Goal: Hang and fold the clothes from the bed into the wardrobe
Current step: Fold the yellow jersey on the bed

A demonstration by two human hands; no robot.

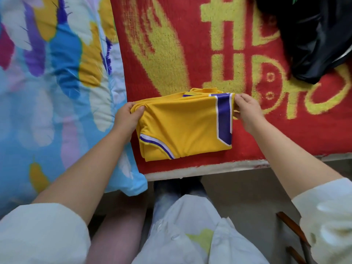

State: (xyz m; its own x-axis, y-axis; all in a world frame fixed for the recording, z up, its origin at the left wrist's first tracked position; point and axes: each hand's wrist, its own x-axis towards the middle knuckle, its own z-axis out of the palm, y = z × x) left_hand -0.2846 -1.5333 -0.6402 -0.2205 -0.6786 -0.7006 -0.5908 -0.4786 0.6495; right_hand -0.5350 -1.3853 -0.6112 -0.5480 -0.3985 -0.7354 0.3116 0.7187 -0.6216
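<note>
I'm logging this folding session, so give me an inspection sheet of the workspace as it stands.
Surface: red blanket with yellow pattern, covering the bed.
Job's things: yellow jersey, folded into a flat packet near the bed's front edge; black garment, unfolded, at far right.
Clutter: feather-print quilt bunched at left.
Grippers: left hand pinches the jersey's left edge; right hand pinches its right edge.
Cables: nothing seen.
Surroundings: floor below; wooden piece at lower right; wardrobe not in view.

A folded yellow jersey [181, 122] trimmed in purple and white is seen on a red blanket [190, 44] patterned in yellow, beside a blue quilt [47, 82] splashed with purple, yellow and white.
</note>
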